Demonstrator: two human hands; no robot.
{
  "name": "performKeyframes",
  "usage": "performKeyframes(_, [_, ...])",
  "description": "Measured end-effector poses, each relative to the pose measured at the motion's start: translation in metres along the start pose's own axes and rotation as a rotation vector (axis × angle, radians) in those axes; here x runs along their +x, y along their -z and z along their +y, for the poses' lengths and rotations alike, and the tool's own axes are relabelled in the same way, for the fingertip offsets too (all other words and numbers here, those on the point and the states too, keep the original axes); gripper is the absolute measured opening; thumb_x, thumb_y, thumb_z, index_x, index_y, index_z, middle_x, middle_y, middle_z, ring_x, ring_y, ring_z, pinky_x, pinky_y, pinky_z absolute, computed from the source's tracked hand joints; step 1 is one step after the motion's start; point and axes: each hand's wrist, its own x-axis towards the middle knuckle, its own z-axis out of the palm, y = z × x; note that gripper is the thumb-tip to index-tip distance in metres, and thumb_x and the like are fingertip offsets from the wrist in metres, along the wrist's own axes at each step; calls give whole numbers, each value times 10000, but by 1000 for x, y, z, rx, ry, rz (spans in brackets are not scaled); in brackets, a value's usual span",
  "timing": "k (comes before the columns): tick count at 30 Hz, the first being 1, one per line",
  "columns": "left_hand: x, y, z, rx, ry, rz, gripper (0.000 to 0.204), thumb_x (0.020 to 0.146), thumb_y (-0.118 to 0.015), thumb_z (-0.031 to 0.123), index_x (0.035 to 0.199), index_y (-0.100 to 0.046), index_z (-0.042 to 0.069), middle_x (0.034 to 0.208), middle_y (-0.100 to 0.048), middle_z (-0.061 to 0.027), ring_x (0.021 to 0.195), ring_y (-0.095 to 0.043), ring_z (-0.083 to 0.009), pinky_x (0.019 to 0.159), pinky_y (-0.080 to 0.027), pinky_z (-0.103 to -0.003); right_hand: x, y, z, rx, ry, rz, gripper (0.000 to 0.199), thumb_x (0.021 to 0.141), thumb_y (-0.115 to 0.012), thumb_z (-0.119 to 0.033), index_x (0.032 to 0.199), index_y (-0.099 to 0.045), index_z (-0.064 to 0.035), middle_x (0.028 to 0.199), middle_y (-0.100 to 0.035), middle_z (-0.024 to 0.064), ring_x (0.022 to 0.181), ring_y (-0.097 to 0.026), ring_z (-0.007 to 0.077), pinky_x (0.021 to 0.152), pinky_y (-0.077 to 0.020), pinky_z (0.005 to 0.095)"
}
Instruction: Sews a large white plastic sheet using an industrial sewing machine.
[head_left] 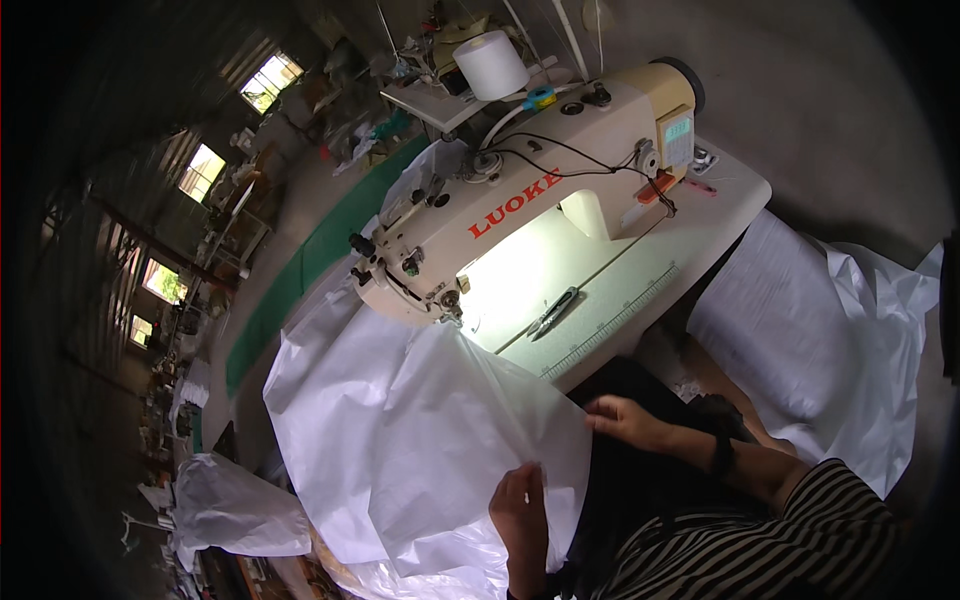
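Observation:
A large white sheet of thin, shiny, plastic-like material (430,430) drapes from under the needle end of a sewing machine (540,180) down toward my lap. My left hand (520,510) has its fingers pinched together on the sheet near its lower right side. Farther right and a little higher, my right hand (630,422) curls its fingers at the sheet's right edge. The machine's lamp lights the bed under its arm. A pair of thread snips (553,313) lies on the bed, beside a printed ruler scale (612,320).
More white sheeting (790,320) hangs at the right of the machine table. A white thread cone (491,65) stands behind the machine head. A green strip (320,270) runs along the far left. Another white bundle (235,505) sits at the lower left.

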Motion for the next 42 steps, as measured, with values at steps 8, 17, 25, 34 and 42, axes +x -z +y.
performKeyframes(8, [1,-6,8,-33,-5,-91,78,888,-661,30,964,-655,11,796,-673,-126,697,-657,-226,623,-519,-325,-58,-42,-20,-521,495,-216,154,877,-707,-145,949,-628,-35,790,-682,128,707,-707,297,621,-574,355])
performKeyframes(17, [-13,-30,15,-455,296,-178,132,901,-669,78,984,-680,-24,843,-699,-90,740,-636,-122,654,-516,-282,-14,-28,-55,-588,494,43,308,907,-660,-292,1093,-638,-48,851,-684,128,664,-667,310,580,-539,390])
performKeyframes(25, [-23,-41,14,-378,236,-156,92,867,-601,-19,934,-661,-42,815,-693,-122,729,-660,-157,682,-519,-286,6,-51,-55,-905,307,89,405,914,-571,-195,1269,-535,-3,776,-665,186,687,-675,349,611,-538,426])
performKeyframes(34, [-108,-73,-156,25,410,229,294,806,-747,218,964,-690,-23,831,-694,-153,824,-668,-337,780,-522,-384,8,-56,-44,-1582,603,154,396,780,-621,-115,1164,-638,-21,649,-619,-10,545,-646,130,435,-473,267])
performKeyframes(42, [-112,-93,-212,-466,869,408,279,908,-601,198,1075,-643,-23,952,-674,-109,797,-633,-266,725,-519,-380,5,-79,-31,-1474,505,51,513,786,-597,-79,1286,-555,33,678,-638,32,547,-660,159,434,-489,294])
